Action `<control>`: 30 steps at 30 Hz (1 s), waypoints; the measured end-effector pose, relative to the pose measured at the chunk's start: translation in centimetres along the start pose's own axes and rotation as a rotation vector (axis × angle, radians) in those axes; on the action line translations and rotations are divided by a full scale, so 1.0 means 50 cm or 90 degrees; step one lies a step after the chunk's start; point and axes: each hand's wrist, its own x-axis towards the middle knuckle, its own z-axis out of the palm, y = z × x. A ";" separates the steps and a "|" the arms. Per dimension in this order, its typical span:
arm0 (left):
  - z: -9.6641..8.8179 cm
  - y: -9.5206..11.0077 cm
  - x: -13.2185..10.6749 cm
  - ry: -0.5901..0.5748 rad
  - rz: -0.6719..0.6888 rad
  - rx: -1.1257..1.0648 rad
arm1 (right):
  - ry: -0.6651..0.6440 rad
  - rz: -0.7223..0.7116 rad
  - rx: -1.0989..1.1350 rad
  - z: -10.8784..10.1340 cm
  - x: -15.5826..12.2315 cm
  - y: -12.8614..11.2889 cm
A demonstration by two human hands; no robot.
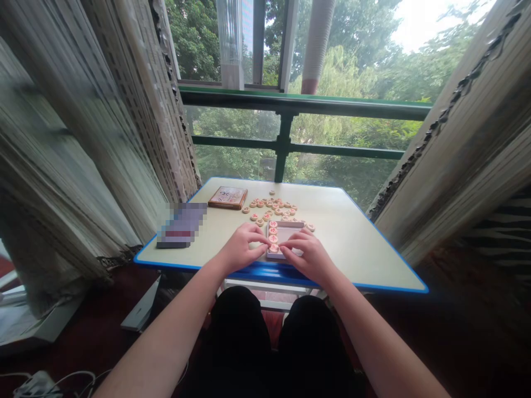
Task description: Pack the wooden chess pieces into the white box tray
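Observation:
A shallow open box (292,225) lies near the front edge of the table. Along its left wall runs a column of round Chinese chess pieces (272,231) with red characters, lying flat. My left hand (245,247) is at the box's left wall, thumb and forefinger drawn together on the rim beside the lower pieces. From the other side my right hand (307,252) reaches over the box, its thumb and fingertips closed in at the right side of the lowest piece. The fingers partly cover that contact. The right hand also hides the box's right part.
Beyond the box, several loose chess pieces (277,211) are scattered on the cream table (352,243) with its blue edge. A flat decorated box (228,197) lies at the back left, a blurred dark flat item (181,226) at the left. Curtains (136,105) flank the window railing.

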 end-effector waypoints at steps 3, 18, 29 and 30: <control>0.000 -0.002 0.000 0.003 -0.002 -0.005 | -0.007 -0.001 0.005 0.000 0.001 0.000; -0.047 -0.018 0.063 0.092 -0.116 -0.055 | -0.033 0.051 0.201 -0.067 0.064 0.034; -0.027 -0.075 0.261 0.145 -0.182 -0.125 | 0.059 0.088 0.114 -0.051 0.233 0.179; -0.017 -0.090 0.276 0.148 -0.184 -0.109 | 0.057 0.090 0.101 -0.040 0.240 0.193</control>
